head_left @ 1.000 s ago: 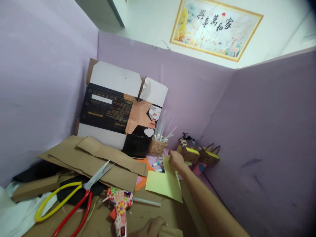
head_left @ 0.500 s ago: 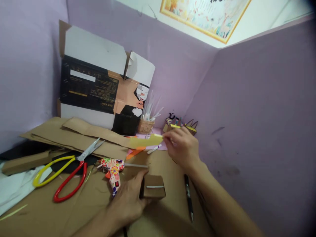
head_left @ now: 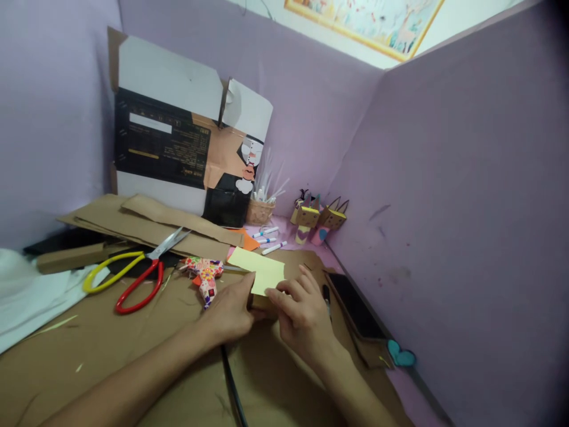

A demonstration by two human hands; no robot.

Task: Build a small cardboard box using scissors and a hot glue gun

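A small brown cardboard box [head_left: 263,302] is gripped by my left hand [head_left: 229,308] at its left side. Over the box's top lies a piece of yellow paper [head_left: 262,268], which hides most of it. My right hand [head_left: 304,308] pinches the paper's near right edge between thumb and fingers. Just left of the box rests a floral-patterned glue gun [head_left: 207,276], its glue stick reaching toward the paper. Scissors [head_left: 151,267] with one yellow and one red handle lie open farther left.
Cardboard sheets [head_left: 111,216] are stacked at the back left, before an unfolded printed carton [head_left: 178,136]. A basket of glue sticks [head_left: 260,210], several markers [head_left: 274,247] and cardboard figures [head_left: 306,219] stand at the back. A phone [head_left: 355,305] and a blue heart [head_left: 401,354] lie right.
My right hand has brought the yellow paper down and toward me, from beyond the box onto its top. My left hand still holds the box. The view has shifted, showing the phone.
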